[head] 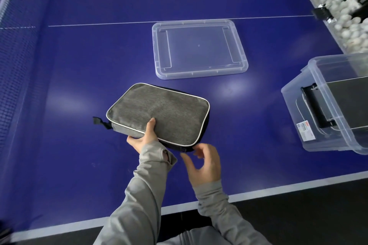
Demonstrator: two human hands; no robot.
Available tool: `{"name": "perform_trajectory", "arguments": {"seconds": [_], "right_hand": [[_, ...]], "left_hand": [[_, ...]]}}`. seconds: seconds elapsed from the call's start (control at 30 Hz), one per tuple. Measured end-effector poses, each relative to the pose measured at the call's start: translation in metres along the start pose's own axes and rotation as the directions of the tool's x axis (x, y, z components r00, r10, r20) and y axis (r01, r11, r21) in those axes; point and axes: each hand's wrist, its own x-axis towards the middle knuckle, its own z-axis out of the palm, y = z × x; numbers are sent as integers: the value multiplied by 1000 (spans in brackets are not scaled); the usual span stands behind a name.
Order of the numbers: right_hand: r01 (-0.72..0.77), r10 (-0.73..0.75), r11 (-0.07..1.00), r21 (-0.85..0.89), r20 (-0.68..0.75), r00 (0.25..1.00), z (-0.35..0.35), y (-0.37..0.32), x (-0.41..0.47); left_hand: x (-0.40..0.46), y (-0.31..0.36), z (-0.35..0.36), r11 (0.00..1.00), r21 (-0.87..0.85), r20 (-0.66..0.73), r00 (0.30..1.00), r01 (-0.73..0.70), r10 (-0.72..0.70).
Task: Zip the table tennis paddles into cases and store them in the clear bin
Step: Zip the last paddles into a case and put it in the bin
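Note:
A grey fabric paddle case (159,113) with a pale piped edge lies flat on the blue table, its black loop tab sticking out at the left end. My left hand (144,135) grips the case's near edge, thumb on top and fingers underneath. My right hand (203,162) hovers just off the case's near right corner, fingers loosely curled and holding nothing. The clear bin (310,101) stands at the right with a dark case inside it. No paddle is visible.
The bin's clear lid (199,47) lies flat on the table beyond the case. A net (14,65) runs along the left. A container of white balls (350,24) sits at the far right. The table's white front edge (258,192) is close to my body.

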Motion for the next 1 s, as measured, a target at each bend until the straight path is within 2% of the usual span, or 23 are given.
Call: {"name": "perform_trajectory", "arguments": {"seconds": [0.1, 0.27, 0.37, 0.63, 0.77, 1.0], "right_hand": [[-46, 46, 999, -16, -29, 999, 6, -7, 3], [27, -27, 995, -97, -1, 1000, 8, -8, 0], [19, -19, 996, -90, 3, 1000, 8, -9, -2], [78, -75, 993, -92, 43, 996, -3, -5, -5], [-4, 5, 998, -70, 13, 1000, -13, 3, 4], [-138, 138, 990, -6, 5, 990, -22, 12, 23]], "left_hand": [[-5, 0, -1, 1000, -29, -24, 1000, 3, -4], [-7, 0, -4, 996, -84, -45, 999, -10, 6], [-7, -1, -7, 994, -106, -48, 999, -25, 20], [-4, 5, -23, 997, -61, -46, 998, -49, 47], [3, 12, -36, 998, 0, -7, 998, -64, 64], [15, 19, -56, 988, 106, 155, 983, -113, 96]]}}
